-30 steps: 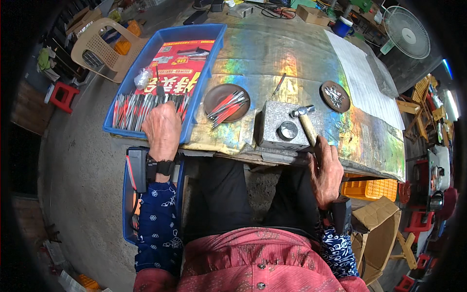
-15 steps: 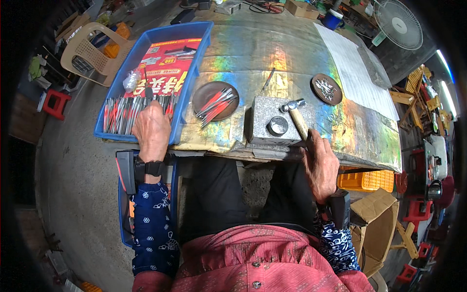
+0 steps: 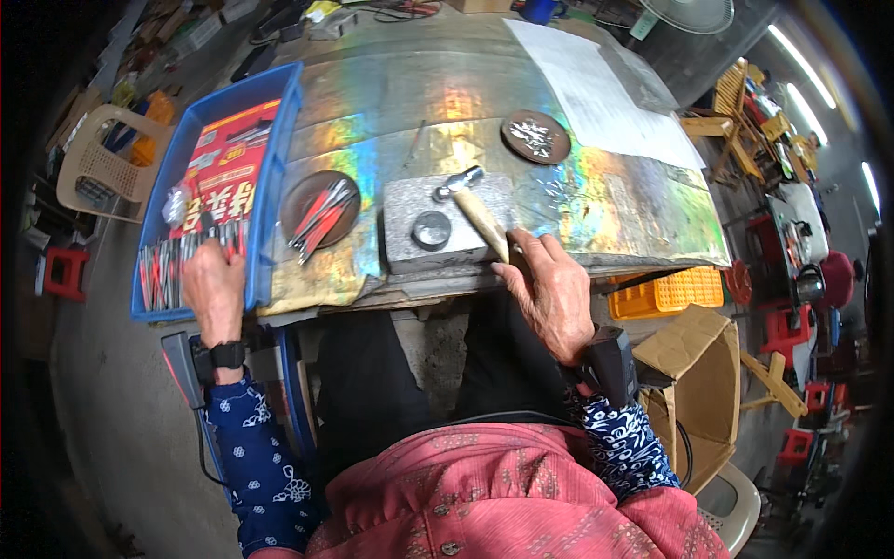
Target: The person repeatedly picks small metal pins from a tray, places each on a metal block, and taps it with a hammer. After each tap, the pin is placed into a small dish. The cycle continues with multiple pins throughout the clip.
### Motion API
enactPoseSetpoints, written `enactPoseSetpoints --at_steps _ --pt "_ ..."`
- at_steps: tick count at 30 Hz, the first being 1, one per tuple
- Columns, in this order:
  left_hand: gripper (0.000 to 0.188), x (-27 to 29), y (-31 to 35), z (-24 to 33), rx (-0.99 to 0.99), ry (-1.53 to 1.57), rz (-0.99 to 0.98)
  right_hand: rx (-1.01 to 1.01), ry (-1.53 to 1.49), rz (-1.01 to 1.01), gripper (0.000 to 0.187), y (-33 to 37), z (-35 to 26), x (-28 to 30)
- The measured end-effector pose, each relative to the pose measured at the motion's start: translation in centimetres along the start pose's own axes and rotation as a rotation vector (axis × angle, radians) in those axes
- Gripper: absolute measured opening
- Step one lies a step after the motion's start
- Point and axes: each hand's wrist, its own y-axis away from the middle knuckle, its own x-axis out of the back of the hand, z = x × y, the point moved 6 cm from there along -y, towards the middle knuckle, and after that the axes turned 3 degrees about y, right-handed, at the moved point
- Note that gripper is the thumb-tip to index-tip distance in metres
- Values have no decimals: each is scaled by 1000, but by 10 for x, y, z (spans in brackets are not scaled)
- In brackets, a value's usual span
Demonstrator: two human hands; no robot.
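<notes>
My left hand [image 3: 214,287] reaches into the near end of a blue plastic tray [image 3: 287,121], fingers bent closed against a row of slim grey and red tools [image 3: 163,278]; what they pinch is hidden. My right hand [image 3: 551,303] is closed around the handle end of a small hammer [image 3: 480,220], whose metal head rests on a grey metal block [image 3: 410,203]. Beside the head, a round dark cup-like piece [image 3: 431,230] stands on the block. Between tray and block, a brown plate [image 3: 296,194] bears several similar red and grey tools [image 3: 323,219].
Beyond the block, another brown dish [image 3: 510,140] holds small silvery pieces. White sheets [image 3: 582,88] cover the table's far right. A thin rod [image 3: 416,140] lies behind the block. An orange crate [image 3: 670,293] and an open cardboard box [image 3: 703,401] stand at my right.
The whole view has shifted, so the table appears further left and higher. My left hand stays at the tool row, my right at the hammer handle.
</notes>
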Motion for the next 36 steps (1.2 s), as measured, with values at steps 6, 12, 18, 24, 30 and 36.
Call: enactPoseSetpoints --at_steps 6,12,18,24,30,36 --pt "15 6 5 -2 87 97 121 -59 -61 73 24 -4 36 10" --pt "14 29 9 32 4 667 133 -175 160 22 16 -29 94 -10" --pt "19 22 24 95 9 1434 -257 -138 276 -8 13 -44 117 -30" --pt "14 14 34 134 -8 1496 -333 -116 324 -27 11 -48 130 -40" --pt "12 2 33 153 -6 1573 -338 -28 362 -40 8 -54 125 -42" --pt "10 -15 32 164 -4 1595 -333 59 462 -80 8 -59 134 -56"
